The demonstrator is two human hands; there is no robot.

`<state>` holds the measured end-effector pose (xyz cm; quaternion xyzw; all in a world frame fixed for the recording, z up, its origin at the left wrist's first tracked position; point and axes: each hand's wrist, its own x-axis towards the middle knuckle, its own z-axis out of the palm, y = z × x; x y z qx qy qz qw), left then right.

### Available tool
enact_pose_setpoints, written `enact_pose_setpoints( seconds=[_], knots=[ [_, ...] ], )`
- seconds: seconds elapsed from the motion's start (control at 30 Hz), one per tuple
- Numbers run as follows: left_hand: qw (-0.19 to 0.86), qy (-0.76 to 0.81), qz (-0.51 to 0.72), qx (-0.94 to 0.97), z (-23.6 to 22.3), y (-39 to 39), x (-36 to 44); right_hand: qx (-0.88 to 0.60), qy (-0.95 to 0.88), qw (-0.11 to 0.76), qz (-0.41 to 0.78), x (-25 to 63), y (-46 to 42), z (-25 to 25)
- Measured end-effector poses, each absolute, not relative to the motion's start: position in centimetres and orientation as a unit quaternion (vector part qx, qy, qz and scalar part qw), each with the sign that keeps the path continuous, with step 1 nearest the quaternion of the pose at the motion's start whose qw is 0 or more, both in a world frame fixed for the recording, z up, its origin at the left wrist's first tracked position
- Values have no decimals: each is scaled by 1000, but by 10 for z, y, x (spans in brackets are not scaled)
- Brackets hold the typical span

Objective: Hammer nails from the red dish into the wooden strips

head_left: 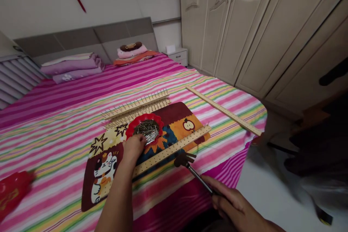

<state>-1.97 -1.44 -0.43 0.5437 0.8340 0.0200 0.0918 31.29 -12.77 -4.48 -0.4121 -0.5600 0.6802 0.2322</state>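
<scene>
My left hand [136, 145] reaches over the near rim of a red scalloped bowl [131, 127], its fingers curled down at the nails. Whatever is between the fingertips is too small to make out. A heap of metal nails [148, 129] fills the bowl. In my right hand [231, 201] is a claw hammer [199, 178], gripped by its handle with the dark head pointing up and left. Close to the hammer head lies a drilled wooden strip [171, 149], with nails standing along its far right part. Its left end is hidden behind my left forearm.
Beneath the bowl lies a patterned mat [174, 114] with a cat drawing. Behind it rest nail-studded wooden strips [138, 106]. Another wooden strip [223, 109] reaches the bed's right edge. A red object [13, 190] lies far left; folded bedding [73, 67] sits at the back.
</scene>
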Motion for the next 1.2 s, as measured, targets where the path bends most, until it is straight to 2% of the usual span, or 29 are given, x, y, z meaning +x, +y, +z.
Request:
enact_pose_setpoints(
  seconds=[0.4,0.47,0.6,0.7,0.9,1.07,1.2],
  knots=[
    [203,801,318,465,4,-54,-29,-403,-564,225,684,305,-133,-51],
    [198,810,300,463,6,-68,-25,-410,-564,229,680,304,-134,-51],
    [149,856,142,475,2,-98,-20,-426,-562,233,669,305,-135,-50],
    [144,849,84,502,-5,-114,-18,-432,-555,236,670,306,-136,-49],
    [144,866,46,477,-12,-123,-13,-438,-553,224,672,305,-137,-45],
    [128,856,63,496,-14,-116,-9,-442,-565,216,662,306,-137,-47],
    [170,839,45,515,-13,-107,-8,-435,-569,220,662,307,-137,-49]
  ],
)
